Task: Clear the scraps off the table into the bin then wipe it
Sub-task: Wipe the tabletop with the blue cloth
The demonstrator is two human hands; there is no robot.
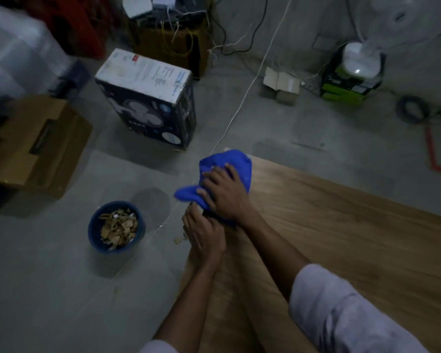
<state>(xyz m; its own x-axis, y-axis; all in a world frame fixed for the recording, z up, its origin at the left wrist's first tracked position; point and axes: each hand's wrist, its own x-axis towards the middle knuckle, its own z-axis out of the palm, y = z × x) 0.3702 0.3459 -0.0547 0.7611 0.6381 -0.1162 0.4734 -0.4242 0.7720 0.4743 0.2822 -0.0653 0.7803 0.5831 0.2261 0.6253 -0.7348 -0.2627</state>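
One blue cloth (pixel 229 164), bunched, under my right hand (pixel 224 197) pressing flat on tabletop (pixel 341 238) corner. My left hand (pixel 204 233) cupped at edge; contents unclear. One blue bin (pixel 94 233), scraps (pixel 119 229) inside.

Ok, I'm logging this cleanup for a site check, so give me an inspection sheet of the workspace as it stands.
Surface: wooden table, bare where visible.
Job's things: blue cloth at the table's corner; blue bin on the floor, holding scraps.
Clutter: a few stray scraps on the floor by the table edge.
Hands: right hand presses on the cloth; left hand cupped at the edge below it.
Cables: white cable across the floor.
Surroundings: fan box, cardboard box.
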